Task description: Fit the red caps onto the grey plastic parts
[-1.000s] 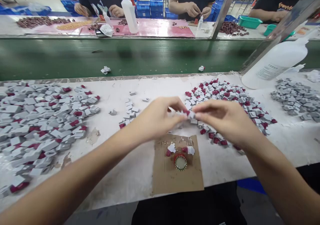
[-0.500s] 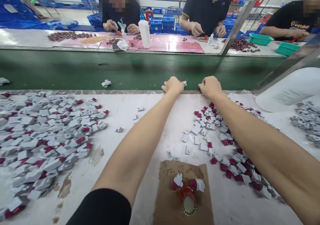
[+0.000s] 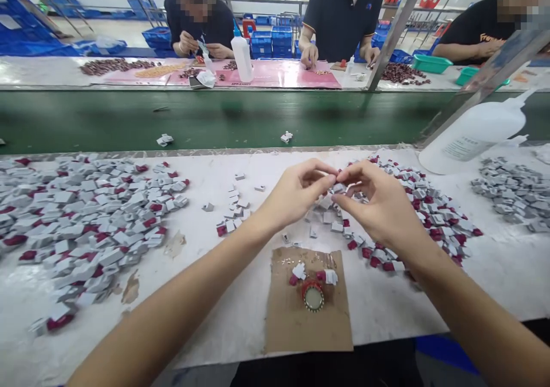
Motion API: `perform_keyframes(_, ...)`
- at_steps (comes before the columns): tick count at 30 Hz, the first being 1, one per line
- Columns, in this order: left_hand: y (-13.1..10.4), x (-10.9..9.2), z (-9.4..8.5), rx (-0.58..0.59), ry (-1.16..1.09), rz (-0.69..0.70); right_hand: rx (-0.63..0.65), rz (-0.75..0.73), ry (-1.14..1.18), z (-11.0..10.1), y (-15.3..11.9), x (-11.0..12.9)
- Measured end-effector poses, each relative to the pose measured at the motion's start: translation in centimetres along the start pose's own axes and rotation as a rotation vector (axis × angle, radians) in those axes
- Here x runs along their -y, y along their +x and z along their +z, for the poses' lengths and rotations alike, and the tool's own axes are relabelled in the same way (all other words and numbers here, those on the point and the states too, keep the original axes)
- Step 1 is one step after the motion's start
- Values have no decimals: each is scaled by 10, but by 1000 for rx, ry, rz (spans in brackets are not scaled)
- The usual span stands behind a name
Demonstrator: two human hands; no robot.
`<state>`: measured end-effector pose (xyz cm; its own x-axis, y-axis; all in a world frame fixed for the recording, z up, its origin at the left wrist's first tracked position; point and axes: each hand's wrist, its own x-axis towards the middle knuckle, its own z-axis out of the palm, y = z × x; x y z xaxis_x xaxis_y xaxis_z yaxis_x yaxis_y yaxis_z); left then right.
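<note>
The left hand (image 3: 296,195) and right hand (image 3: 378,203) met fingertip to fingertip above the white worktable (image 3: 223,295), both pinched narrow on one small grey plastic piece (image 3: 338,188). It looked light, stiff and easily dropped, best gripped by its flat sides. Heaps of grey-and-crimson pieces (image 3: 86,226) lay either side, a brown cardboard square (image 3: 307,318) nearer; beyond ran a green conveyor belt (image 3: 215,117).

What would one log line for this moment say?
left hand: pinching small grey piece | right hand: pinching same piece | below: cardboard square, bottle cap | beyond: green conveyor belt
</note>
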<state>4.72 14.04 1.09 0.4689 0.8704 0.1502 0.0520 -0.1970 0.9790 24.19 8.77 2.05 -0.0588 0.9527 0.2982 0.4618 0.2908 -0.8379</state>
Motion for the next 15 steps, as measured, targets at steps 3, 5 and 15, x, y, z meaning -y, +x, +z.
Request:
perform_keyframes(3, -37, -3, 14, -64, -77, -60, -13, 91, 182, 3, -36, 9)
perform_keyframes(5, -62, -8, 24, -104, -125, -100, -33, 155, 274, 5, -59, 13)
perform_keyframes(15, -127, -14, 10, -99, 628, -213, -34, 236, 115, 1, -141, 8)
